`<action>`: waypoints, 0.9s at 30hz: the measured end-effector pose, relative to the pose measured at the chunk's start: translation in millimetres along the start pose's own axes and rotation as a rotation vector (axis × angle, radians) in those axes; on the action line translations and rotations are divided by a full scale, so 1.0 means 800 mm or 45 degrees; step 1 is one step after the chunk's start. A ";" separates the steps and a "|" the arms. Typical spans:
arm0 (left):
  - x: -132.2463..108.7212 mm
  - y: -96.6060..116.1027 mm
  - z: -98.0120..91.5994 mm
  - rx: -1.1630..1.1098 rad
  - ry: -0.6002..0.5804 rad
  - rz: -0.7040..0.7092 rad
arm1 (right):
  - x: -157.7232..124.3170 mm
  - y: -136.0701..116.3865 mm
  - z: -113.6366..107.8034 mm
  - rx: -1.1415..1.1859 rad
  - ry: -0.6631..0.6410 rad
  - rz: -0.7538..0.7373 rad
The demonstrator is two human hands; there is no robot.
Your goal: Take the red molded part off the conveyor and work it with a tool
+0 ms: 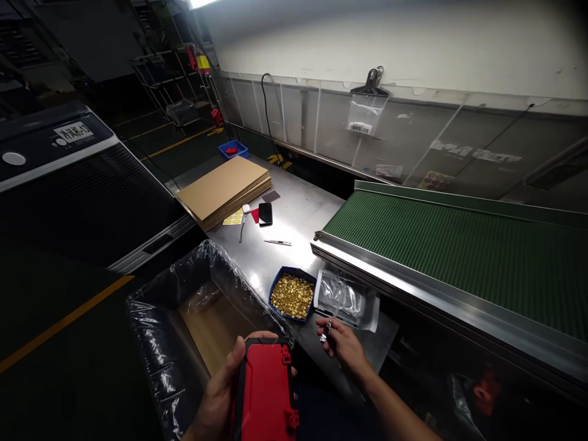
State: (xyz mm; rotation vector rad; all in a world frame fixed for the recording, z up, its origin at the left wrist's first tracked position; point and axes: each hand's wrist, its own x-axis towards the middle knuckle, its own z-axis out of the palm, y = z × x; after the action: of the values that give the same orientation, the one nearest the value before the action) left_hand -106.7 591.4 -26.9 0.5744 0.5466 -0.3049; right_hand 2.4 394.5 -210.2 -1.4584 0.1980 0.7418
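My left hand [220, 392] is wrapped round a red and black plastic case [266, 392], held upright near the bottom of the view. My right hand [342, 346] is just right of it, its fingers pinched on a small silvery metal part [325, 334]. Beyond the hands a blue tray of small gold-coloured parts [293, 295] sits on the steel table [298, 214]. A clear plastic bag of parts [344, 299] lies to the tray's right.
A cardboard box lined with clear plastic [202, 312] stands left of the table. A green conveyor belt [459, 245] runs along the right. On the table farther off lie a stack of cardboard sheets [225, 190], a black phone [265, 213], a thin tool [278, 242] and a small blue bin [233, 149].
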 end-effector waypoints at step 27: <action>-0.009 -0.010 0.000 0.195 -0.066 0.218 | -0.145 -0.140 0.074 0.066 -0.058 -0.505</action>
State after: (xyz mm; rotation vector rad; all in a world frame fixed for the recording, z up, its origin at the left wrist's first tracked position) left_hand -116.4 585.8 -26.3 0.7551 0.4231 -0.1998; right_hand -41.6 418.6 -46.1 -1.3742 -0.1055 0.4419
